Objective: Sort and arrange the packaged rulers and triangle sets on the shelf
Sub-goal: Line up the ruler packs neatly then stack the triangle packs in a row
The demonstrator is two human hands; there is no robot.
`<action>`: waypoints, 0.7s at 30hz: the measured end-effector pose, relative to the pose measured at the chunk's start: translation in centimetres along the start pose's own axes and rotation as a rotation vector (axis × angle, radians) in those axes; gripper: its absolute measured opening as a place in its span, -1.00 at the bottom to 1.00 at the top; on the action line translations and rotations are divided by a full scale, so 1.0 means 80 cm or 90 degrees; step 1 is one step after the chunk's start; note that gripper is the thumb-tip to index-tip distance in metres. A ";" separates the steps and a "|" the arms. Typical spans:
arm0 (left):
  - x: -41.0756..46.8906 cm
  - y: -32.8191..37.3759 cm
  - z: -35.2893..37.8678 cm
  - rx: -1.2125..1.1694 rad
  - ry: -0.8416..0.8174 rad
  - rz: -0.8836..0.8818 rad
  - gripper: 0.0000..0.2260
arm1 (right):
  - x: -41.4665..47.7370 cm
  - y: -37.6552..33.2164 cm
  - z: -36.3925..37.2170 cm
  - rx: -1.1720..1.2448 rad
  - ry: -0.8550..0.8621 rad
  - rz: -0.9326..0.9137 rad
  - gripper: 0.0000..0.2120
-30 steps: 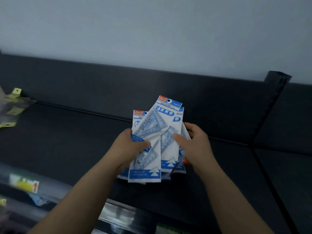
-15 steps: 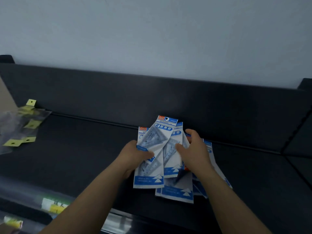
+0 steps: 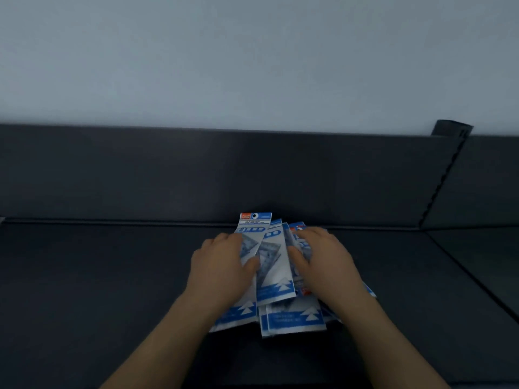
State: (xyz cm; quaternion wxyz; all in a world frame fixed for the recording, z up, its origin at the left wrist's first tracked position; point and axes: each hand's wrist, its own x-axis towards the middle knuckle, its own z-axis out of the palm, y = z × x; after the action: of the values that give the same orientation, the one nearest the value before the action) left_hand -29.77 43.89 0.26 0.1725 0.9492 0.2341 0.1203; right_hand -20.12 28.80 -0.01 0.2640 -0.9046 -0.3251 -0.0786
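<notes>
A fanned pile of blue-and-white triangle set packets (image 3: 276, 279) lies on the dark shelf (image 3: 98, 276), its top ends near the back panel. My left hand (image 3: 222, 265) grips the leftmost packets, with the thumb across their front and the fingers at their left edge. My right hand (image 3: 323, 259) rests on the right side of the pile with its fingers spread over the red-labelled packets and its thumb by the middle packet. More packets (image 3: 293, 318) stick out from under the pile toward me. Both hands hide the packets beneath them.
The shelf's dark back panel (image 3: 196, 175) rises just behind the pile. A slotted upright (image 3: 446, 175) divides off another shelf section (image 3: 477, 262) on the right. Pale wall above.
Both hands have lowered the fanned packets from a raised hold onto the shelf and pushed them toward the back panel. The view swung right, so the yellow-tagged bags at the left are out of sight.
</notes>
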 end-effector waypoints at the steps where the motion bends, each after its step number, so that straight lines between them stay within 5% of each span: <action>1: 0.000 0.009 0.001 -0.012 0.014 0.032 -0.59 | -0.003 0.003 -0.004 -0.003 0.009 0.002 -0.66; 8: -0.001 0.075 0.031 -0.108 0.059 0.204 -0.59 | -0.040 0.050 -0.033 -0.033 0.086 0.046 -0.66; 21: -0.027 0.281 0.117 -0.156 0.015 0.361 -0.59 | -0.124 0.220 -0.155 -0.120 0.139 0.165 -0.61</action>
State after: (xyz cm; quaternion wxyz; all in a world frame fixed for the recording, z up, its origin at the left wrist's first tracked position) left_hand -19.65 21.64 0.06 0.2424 0.9474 -0.0540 0.2020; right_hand -16.36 5.41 -0.10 0.2199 -0.9457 -0.1666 -0.1719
